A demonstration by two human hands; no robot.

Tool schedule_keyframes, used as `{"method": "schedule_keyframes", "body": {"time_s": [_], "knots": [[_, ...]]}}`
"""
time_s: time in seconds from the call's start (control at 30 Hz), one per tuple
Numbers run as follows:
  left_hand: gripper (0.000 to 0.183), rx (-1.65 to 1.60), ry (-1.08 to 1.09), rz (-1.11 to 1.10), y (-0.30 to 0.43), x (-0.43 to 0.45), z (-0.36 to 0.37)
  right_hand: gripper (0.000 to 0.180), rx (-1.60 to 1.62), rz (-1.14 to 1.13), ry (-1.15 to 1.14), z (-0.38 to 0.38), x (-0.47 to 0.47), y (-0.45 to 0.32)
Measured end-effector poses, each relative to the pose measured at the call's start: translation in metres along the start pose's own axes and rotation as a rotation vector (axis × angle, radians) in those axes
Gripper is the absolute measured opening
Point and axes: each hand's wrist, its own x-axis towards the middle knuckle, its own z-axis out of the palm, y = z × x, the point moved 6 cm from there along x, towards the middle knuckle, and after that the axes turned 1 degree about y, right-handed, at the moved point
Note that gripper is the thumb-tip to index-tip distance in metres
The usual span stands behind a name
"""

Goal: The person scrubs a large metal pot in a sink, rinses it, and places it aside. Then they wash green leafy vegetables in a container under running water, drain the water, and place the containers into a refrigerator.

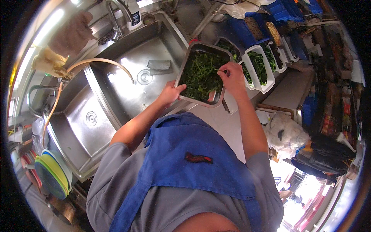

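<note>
My left hand grips the near left corner of a rectangular metal tray, its thumb over the rim. Shredded dark green leafy strips fill much of the tray. Over the tray's right side is my right hand, thumb and fingertips pinched together at the greens; whether a strip is between them is too small to tell. Right of the tray, white plastic containers hold more greens, and another tray of greens lies partly hidden behind.
A large steel sink basin with a grey cloth by its drain lies to the left, beside a smaller basin. A tan hose hangs over the divider. Blue bins stand at the back right; colourful basins lean at the lower left.
</note>
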Motion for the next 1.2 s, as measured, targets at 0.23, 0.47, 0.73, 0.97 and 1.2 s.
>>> {"method": "schedule_keyframes", "body": {"time_s": [0.23,0.47,0.73,0.97,1.2], "knots": [[0.023,-0.063,0.032,0.007,-0.004,0.003,-0.012,0.011,0.098,0.000,0.082,-0.006,-0.001,-0.004],[0.021,-0.105,0.041,0.030,-0.004,0.002,-0.018,0.009,0.010,0.177,-0.094,0.009,-0.007,0.009],[0.022,-0.088,0.031,0.031,-0.006,0.000,-0.018,0.013,-0.084,0.200,-0.126,0.010,-0.016,0.013],[0.023,-0.010,0.034,0.016,0.001,-0.003,-0.015,0.014,-0.054,0.167,-0.127,0.007,-0.018,0.014],[0.025,0.054,0.016,0.003,0.001,-0.003,-0.015,0.011,-0.072,0.150,-0.152,0.011,-0.019,0.017]]}}
